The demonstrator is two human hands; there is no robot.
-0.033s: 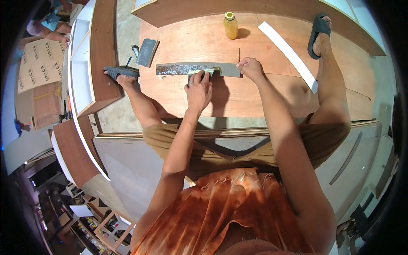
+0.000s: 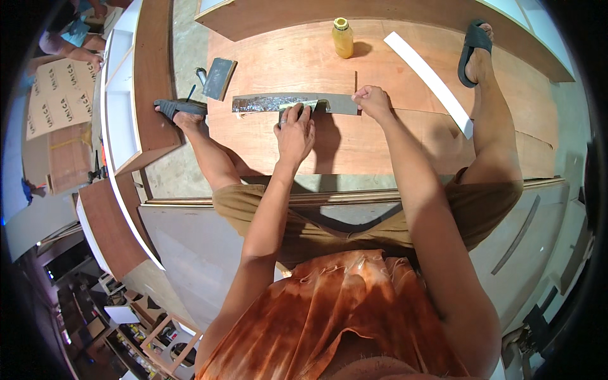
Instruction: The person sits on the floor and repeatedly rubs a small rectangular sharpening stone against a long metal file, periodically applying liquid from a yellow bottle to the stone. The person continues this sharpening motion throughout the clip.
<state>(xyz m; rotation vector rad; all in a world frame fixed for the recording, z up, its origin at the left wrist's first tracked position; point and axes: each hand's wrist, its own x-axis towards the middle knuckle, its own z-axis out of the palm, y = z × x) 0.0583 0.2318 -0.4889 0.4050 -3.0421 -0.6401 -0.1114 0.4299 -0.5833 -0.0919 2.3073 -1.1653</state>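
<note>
A long grey strip (image 2: 345,104) lies crosswise on the plywood sheet (image 2: 278,63), its left part coated with something dark and glossy. My left hand (image 2: 294,136) is closed on a flat, pale-edged spreader (image 2: 307,104) and presses it onto the middle of the strip. Part of that spreader is hidden under the fingers. At the strip's right end, my right hand (image 2: 373,103) pinches the edge between thumb and fingertips. A thin brown stick (image 2: 356,81) lies just beyond these fingers.
A yellow bottle (image 2: 342,39) stands at the far side. A white curved strip (image 2: 430,85) lies to the right, a dark rectangular block (image 2: 220,78) to the left. Wooden panels (image 2: 149,82) border the sheet. My sandalled feet rest at both sides; another person (image 2: 73,41) is far left.
My left hand has shifted very slightly to the left along the strip with the spreader. The right hand stays at the strip's end.
</note>
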